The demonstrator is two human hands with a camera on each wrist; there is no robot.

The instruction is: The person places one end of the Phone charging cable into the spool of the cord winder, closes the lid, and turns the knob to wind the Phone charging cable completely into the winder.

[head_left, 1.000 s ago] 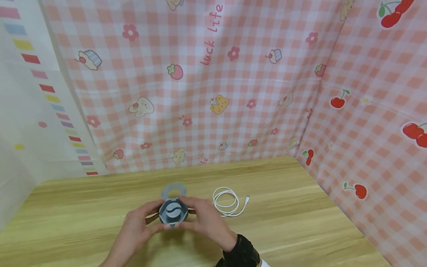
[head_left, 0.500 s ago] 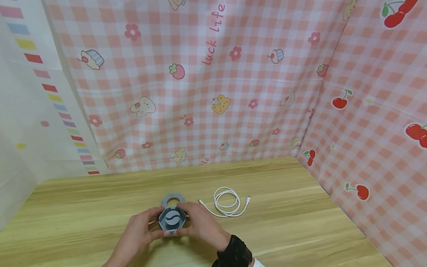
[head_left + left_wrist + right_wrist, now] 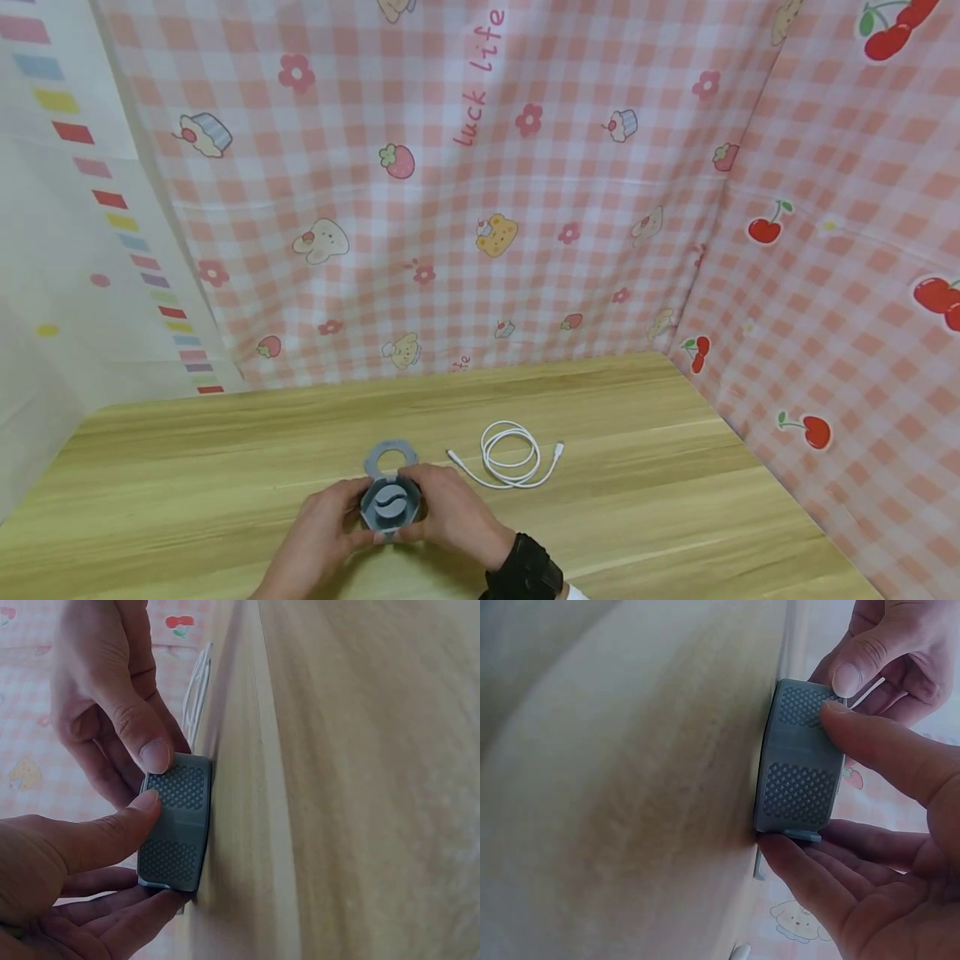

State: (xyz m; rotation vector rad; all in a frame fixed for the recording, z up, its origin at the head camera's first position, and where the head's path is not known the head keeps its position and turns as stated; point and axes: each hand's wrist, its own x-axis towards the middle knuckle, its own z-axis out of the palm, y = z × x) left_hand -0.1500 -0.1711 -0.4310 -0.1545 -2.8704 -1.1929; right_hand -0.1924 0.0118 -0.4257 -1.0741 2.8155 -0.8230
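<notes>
Grey case (image 3: 390,503) w/ dotted side wall, resting on table (image 3: 637,508) near front edge, approx. mid-width; hinged lid (image 3: 390,459) w/ round hole lying flat behind it. Left hand (image 3: 324,530) curled round case from left, thumb on rim. Right hand (image 3: 452,517) gripping from right, thumb on side wall, fingers under lower edge. White cable (image 3: 512,455), coiled, just right of case toward back, not touching.
</notes>
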